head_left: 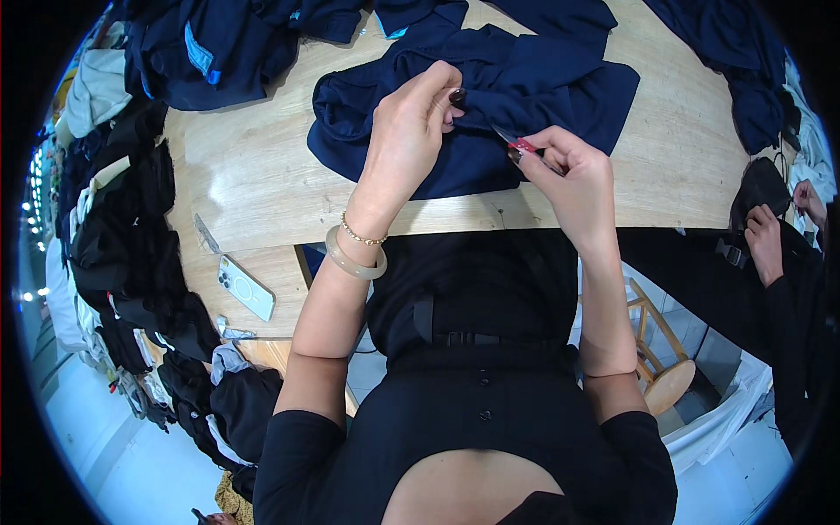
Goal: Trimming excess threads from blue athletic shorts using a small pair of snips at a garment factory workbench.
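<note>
Two tight pinches — left fingers [444, 77] over garment [547, 83], right fingers [564, 143] around pointed tool [523, 143].

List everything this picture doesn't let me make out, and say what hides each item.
All in the head view:
- Left hand: what, if anything, it pinches; its own fingers cover that.
- Small red tool: its grip end, covered by the right hand.
- Navy garment: full shape, lost in its folds.
- Phone: screen, turned downward.
- Co-worker: mostly cut off by the right rim.
</note>
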Demonstrator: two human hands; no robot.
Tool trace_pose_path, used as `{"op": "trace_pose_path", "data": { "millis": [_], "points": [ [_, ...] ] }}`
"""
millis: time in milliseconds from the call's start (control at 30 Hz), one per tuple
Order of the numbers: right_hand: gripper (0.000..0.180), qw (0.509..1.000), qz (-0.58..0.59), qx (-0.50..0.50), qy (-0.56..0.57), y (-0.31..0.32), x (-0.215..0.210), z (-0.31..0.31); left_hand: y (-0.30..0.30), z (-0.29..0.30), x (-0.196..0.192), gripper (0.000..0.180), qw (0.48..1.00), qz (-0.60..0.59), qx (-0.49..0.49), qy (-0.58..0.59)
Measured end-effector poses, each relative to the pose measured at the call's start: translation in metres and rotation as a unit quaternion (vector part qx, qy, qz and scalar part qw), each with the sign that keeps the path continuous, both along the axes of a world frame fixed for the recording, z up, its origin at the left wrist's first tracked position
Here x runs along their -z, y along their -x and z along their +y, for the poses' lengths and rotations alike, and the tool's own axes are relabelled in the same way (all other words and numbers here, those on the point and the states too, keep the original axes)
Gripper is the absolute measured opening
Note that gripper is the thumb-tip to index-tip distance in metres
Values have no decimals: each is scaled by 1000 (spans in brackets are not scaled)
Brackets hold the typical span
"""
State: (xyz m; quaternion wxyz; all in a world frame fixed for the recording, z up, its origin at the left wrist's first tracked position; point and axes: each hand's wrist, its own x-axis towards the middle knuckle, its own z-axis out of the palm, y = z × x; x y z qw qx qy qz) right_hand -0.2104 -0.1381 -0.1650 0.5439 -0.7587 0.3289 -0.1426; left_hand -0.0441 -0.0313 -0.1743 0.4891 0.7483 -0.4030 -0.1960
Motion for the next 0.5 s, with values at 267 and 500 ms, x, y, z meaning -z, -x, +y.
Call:
{"op": "trace_pose_path", "data": {
  "millis": [267, 500],
  "points": [
    [10, 993, -22, 0, 118, -13, -1, 4, -2, 0, -4, 11, 1000, 9, 12, 24],
    [11, 986, 2, -9, 167, -19, -3, 4, -3, -1, -3, 10, 1000, 7, 14, 15]
  ]
}}
